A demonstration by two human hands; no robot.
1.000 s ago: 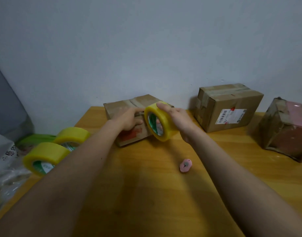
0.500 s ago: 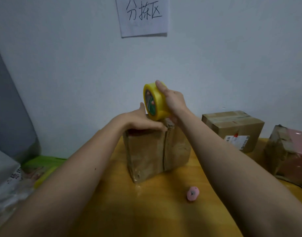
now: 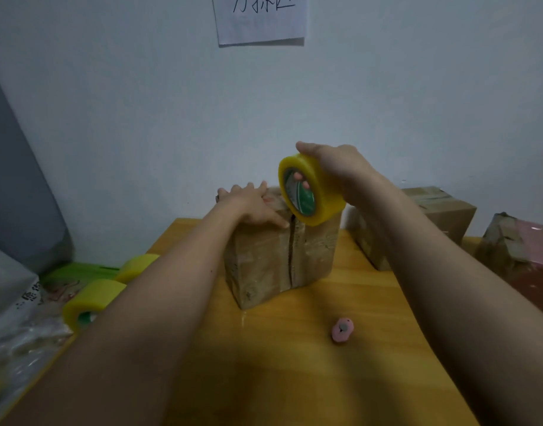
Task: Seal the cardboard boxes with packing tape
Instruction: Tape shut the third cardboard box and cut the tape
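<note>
From my feed, the cardboard box stands on end mid-frame on the wooden table, with its seam facing me. My left hand lies flat on its top, fingers straight. My right hand grips the yellow tape roll just above the box's top right, fingers curled through the core. A pink cutter sits lower right, and two more boxes are at the right edge.

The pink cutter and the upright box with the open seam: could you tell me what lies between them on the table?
Nothing: the head view shows only bare wooden table between the pink cutter and the box.
</note>
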